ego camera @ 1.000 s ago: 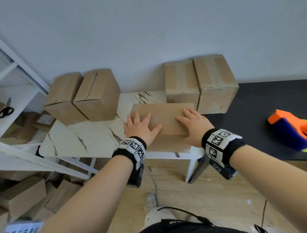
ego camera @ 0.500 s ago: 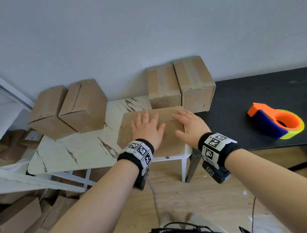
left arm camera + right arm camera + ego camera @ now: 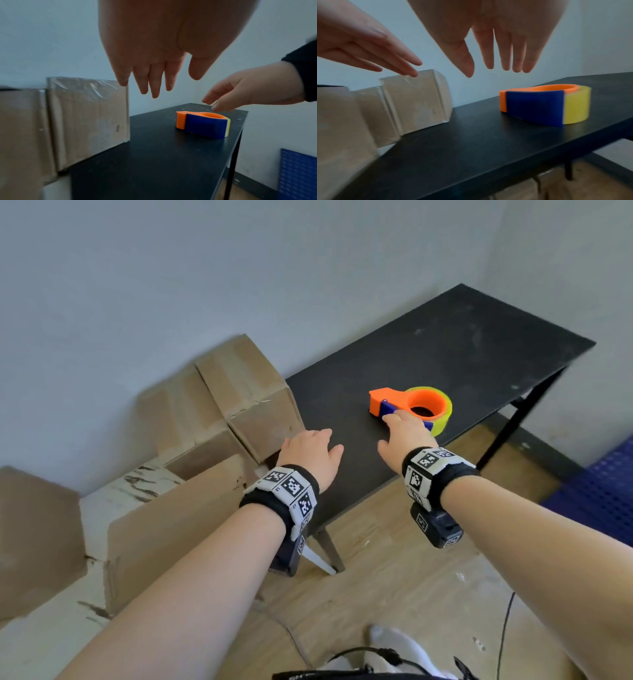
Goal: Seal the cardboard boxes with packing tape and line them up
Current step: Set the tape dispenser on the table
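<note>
Orange and blue, the tape dispenser (image 3: 409, 405) lies on the black table (image 3: 462, 347), right of two taped cardboard boxes (image 3: 239, 395). Right hand (image 3: 406, 434) hovers just above it, fingers relaxed, holding nothing. Left hand (image 3: 311, 455) hangs loose and empty over the table's near-left part.

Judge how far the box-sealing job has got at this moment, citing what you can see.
Done: two boxes by the wall show glossy tape on their faces. In hand: nothing yet; the right hand is open, reaching over the tape dispenser on the black table; the left hand hovers open. Left: the nearest box on the white table shows no tape from here; lining up remains.
</note>
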